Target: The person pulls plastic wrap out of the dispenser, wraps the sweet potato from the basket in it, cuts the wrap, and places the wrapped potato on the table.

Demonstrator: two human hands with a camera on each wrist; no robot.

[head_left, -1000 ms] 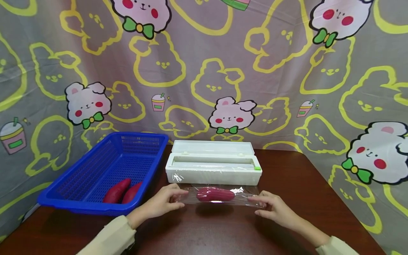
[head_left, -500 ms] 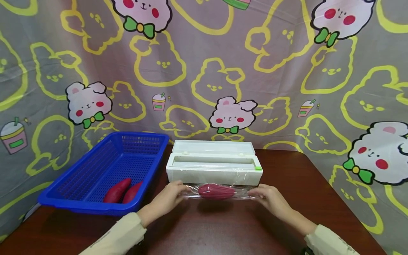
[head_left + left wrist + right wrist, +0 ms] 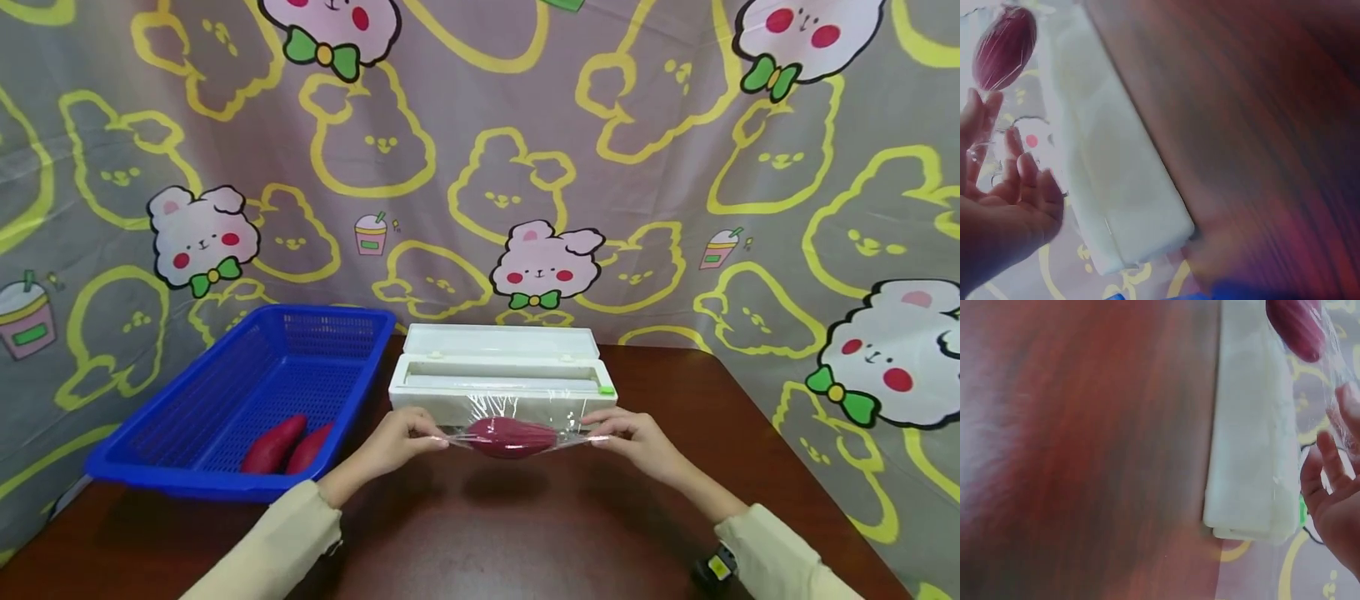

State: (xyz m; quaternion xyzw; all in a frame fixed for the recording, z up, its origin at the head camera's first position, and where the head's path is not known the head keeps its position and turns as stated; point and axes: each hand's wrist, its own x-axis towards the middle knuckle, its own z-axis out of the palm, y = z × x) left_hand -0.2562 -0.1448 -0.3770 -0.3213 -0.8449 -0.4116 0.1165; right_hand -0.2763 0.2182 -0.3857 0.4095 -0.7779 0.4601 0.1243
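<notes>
A red-purple sweet potato (image 3: 510, 438), wrapped in clear plastic film, hangs above the table between both hands. My left hand (image 3: 405, 435) pinches the gathered film at the left end between thumb and index finger. At the opposite end, my right hand (image 3: 628, 435) pinches the twisted film the same way. The left wrist view shows the wrapped sweet potato (image 3: 1005, 49) just beyond the left fingertips, the other fingers loosely bent. In the right wrist view, film stretches from the sweet potato (image 3: 1297, 328) to the right hand (image 3: 1335, 481).
Right behind the hands stands a white cling film box (image 3: 502, 400), its lid raised and a roll inside. A blue plastic basket (image 3: 352, 408) to the left holds two more sweet potatoes (image 3: 273, 446). A patterned curtain (image 3: 450, 108) hangs behind the brown table (image 3: 495, 533).
Both hands have lifted the wrapped sweet potato slightly and drawn the film ends from flat and wide into narrow, tight twists. The box and basket stay put.
</notes>
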